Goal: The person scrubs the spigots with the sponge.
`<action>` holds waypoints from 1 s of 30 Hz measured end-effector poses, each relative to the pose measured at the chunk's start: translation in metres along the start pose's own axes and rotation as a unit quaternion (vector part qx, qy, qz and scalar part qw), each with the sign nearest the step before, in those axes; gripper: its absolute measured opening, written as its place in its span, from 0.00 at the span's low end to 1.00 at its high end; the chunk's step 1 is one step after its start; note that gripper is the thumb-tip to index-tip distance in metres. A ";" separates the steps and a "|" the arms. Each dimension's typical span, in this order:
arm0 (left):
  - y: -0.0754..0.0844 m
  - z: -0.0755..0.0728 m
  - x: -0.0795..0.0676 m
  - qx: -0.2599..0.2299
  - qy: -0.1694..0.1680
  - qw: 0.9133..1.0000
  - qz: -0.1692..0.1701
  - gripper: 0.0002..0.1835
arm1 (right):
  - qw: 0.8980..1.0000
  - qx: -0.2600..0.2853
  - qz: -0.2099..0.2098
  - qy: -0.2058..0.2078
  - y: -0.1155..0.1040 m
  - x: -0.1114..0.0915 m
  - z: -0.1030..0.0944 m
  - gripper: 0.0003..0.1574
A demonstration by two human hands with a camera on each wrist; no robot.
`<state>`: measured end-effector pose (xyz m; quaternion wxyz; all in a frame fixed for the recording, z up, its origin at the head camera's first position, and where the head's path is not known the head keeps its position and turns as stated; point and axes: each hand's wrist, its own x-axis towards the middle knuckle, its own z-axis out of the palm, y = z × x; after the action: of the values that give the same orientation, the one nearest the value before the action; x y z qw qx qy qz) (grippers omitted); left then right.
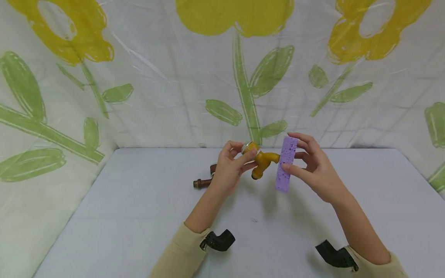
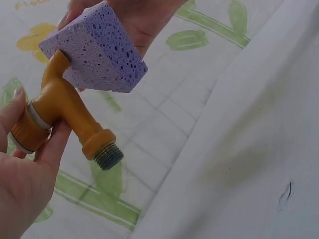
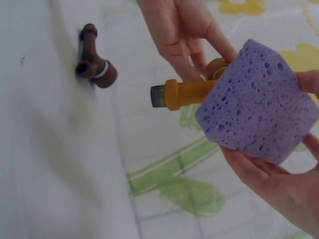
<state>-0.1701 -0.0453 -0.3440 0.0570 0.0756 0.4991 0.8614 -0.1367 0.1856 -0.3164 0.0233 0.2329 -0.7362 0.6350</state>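
Observation:
My left hand (image 1: 227,168) grips an orange-yellow tap (image 1: 265,160) by its round knob end, holding it above the table. The tap's threaded inlet (image 2: 108,155) points down to the right in the left wrist view. In my right hand (image 1: 318,170) is a purple sponge (image 1: 286,164), pinched by its edges between thumb and fingers. The sponge's broad porous face (image 3: 259,102) shows in the right wrist view. The tap's spout (image 2: 59,62) meets the sponge's flat side. A brown tap (image 3: 94,64) lies on the table behind my left hand, partly hidden in the head view.
The white table (image 1: 139,200) reaches back to a pale cloth backdrop (image 1: 167,96) painted with yellow flowers and green leaves. Black curved mounts (image 1: 219,240) sit at both sleeves. Soft shadows of the hands fall on the tabletop.

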 end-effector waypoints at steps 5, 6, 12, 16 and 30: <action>-0.001 0.000 0.000 0.003 -0.012 1.000 -0.002 0.15 | 0.999 0.012 -0.009 0.044 -0.001 0.000 0.002 0.42; -0.001 0.000 0.000 0.003 -0.010 1.000 -0.001 0.15 | 0.999 0.016 -0.011 0.047 -0.001 0.000 0.002 0.42; -0.003 0.001 0.002 0.002 0.003 1.000 0.016 0.13 | 0.997 0.047 -0.036 0.049 0.001 0.002 0.005 0.45; -0.001 0.002 0.003 0.001 0.012 1.000 0.023 0.12 | 0.997 0.023 -0.031 0.061 0.002 0.003 0.006 0.45; 0.000 0.003 0.002 0.005 0.024 0.999 0.027 0.12 | 0.997 -0.014 -0.028 0.066 0.001 0.001 0.008 0.44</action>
<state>-0.1715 -0.0421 -0.3425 0.0214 0.0683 0.5022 0.8618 -0.1363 0.1782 -0.3186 0.0930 0.2108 -0.7349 0.6378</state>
